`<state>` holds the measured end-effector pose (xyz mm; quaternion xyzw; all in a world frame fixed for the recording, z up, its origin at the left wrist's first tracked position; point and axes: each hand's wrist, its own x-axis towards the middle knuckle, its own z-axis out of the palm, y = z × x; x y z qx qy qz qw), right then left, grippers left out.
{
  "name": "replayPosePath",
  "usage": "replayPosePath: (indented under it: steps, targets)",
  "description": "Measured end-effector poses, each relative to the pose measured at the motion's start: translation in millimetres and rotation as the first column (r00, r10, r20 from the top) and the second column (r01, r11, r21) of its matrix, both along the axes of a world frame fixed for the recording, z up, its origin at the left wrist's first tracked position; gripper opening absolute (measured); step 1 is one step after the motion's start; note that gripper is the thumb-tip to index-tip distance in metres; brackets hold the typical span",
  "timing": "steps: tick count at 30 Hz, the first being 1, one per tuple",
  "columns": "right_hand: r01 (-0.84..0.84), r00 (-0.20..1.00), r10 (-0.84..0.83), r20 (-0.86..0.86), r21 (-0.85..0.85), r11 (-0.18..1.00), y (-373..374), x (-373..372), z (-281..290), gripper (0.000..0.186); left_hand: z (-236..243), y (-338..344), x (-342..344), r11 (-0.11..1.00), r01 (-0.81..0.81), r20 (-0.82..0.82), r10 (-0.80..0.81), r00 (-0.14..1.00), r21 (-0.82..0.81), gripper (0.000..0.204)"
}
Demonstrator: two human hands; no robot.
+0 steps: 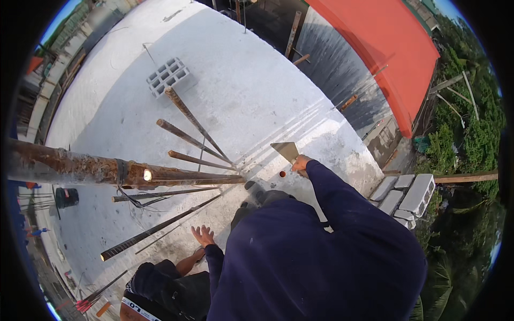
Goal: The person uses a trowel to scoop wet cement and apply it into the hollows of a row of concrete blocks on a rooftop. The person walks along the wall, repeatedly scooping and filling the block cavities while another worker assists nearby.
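My right hand [301,162] grips the handle of a trowel [282,147], its flat metal blade pointing left over the pale concrete slab [257,96]. Just below the blade is a small round reddish opening [282,174] in the concrete. My left hand [203,235] is open, fingers spread, low beside my body and near the protruding rebar [160,230]. Several rusty bars fan out from one area left of my dark boots [254,190], and a thick rusty pole [75,163] crosses the left of the view.
A hollow block [168,75] rests on the slab; several more [409,198] are stacked at right by trees. Beyond the slab's edge are a drop and a red roof [399,64]. Another person's leg [188,262] is close at lower left. A dark bucket [67,197] stands far left.
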<state>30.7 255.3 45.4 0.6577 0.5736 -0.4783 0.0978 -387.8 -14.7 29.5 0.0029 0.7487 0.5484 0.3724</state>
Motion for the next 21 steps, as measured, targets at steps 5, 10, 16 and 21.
replayPosePath:
  steps: [5,10,16,21]
  targets:
    - [0.494,0.869,-0.494,-0.009,-0.037,0.869,-84.0,49.1,-17.7,0.024,29.4,56.5,-49.1,0.995,0.103,-0.238,-0.104,0.966,-0.018,0.072]
    - [0.634,0.768,-0.618,0.168,-0.063,0.771,-206.2,73.9,-13.4,0.03,60.7,82.2,-50.9,0.986,0.128,-0.122,-0.14,0.983,-0.106,0.059]
    - [0.853,0.496,-0.814,0.304,-0.349,0.389,-307.9,91.8,-14.9,0.03,76.9,124.8,-27.6,0.982,-0.004,-0.118,-0.018,0.993,-0.188,0.051]
    - [0.854,0.456,-0.831,0.319,-0.419,0.308,-287.3,110.5,-36.3,0.029,79.9,166.8,-17.4,0.974,-0.015,-0.139,-0.018,0.99,-0.228,0.05]
